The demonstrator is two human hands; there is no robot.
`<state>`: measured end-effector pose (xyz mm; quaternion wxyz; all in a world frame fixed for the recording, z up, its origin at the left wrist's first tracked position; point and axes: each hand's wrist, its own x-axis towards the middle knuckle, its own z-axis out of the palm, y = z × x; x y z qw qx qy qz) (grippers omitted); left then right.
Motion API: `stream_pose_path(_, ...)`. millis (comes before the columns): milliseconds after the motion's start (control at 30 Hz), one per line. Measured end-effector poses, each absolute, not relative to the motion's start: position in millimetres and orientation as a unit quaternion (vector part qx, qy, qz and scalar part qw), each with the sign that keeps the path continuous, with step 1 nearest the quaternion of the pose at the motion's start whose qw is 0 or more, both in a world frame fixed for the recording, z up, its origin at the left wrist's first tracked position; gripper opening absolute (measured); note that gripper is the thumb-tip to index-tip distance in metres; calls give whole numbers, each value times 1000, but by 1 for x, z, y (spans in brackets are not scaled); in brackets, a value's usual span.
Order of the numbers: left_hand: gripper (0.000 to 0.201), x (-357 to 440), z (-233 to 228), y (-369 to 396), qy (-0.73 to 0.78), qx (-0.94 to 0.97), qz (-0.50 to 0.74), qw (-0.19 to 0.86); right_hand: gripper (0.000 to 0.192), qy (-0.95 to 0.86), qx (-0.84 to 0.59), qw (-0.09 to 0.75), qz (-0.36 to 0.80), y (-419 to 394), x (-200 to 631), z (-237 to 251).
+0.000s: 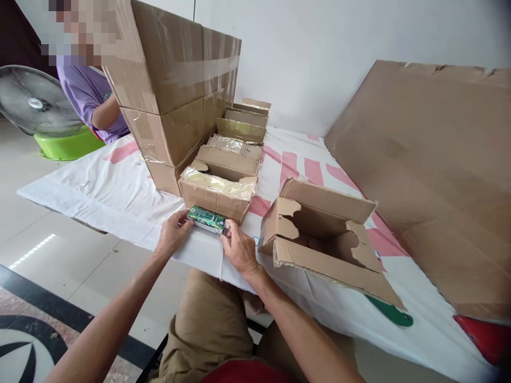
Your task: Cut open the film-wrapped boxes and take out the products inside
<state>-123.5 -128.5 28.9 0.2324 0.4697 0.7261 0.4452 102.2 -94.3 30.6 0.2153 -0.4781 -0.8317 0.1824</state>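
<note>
2 hands, left hand and right hand, pinch green pack ends.

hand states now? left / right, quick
Left hand: closed on the left end of the small green box.
Right hand: fingers gripping the right end of the same box, on the white table cover.

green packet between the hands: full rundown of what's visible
The green packet is a small flat oblong with a green printed top and a pale, silvery-looking side; the print is too small to read. It lies flat on the white cloth at the table's near edge, right in front of the nearest brown box, possibly touching it. The left hand grips its left end, the right hand its right end. It looks whole and closed.
</note>
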Motion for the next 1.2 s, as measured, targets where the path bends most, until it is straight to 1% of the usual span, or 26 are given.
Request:
stream_pose_path(133,49,-122,30,-131,744,481,416,206,45,-834,-464,234,186,-98,106,24)
stream_pose_path(267,47,-121,27,-132,755,489,399,178,52,-839,-449,245,187,-100,106,19)
stream_pose_path(333,51,-116,23,-134,759,489,402,150,55,-841,-441,253,185,-102,108,19)
stream_pose_path(367,54,-112,21,-137,759,492,407,127,55,-842,-437,257,184,-104,110,19)
stream_pose_path(433,58,-103,16,-141,744,523,413,49,55,-846,-425,266,181,-109,115,20)
stream_pose_path(567,53,-84,9,-143,653,650,361,-145,50,-855,-395,285,177,-126,127,18)
stream_pose_path(667,60,-80,5,-134,600,699,332,-201,48,-855,-370,312,187,-138,136,13)
stream_pose_path(767,69,-83,2,-125,588,706,335,-208,43,-851,-363,323,199,-147,144,11)
stream_pose_path(867,73,-85,-1,-121,584,712,342,-187,35,-852,-360,320,204,-156,153,10)
stream_pose_path(1000,70,-82,-2,-116,585,713,354,-153,27,-855,-356,320,197,-163,168,13)
stream_pose_path(1133,65,-76,2,-111,620,695,344,-117,26,-856,-370,309,188,-165,181,14)
stream_pose_path(1200,63,-72,9,-115,643,676,341,-117,26,-859,-370,304,182,-167,187,14)
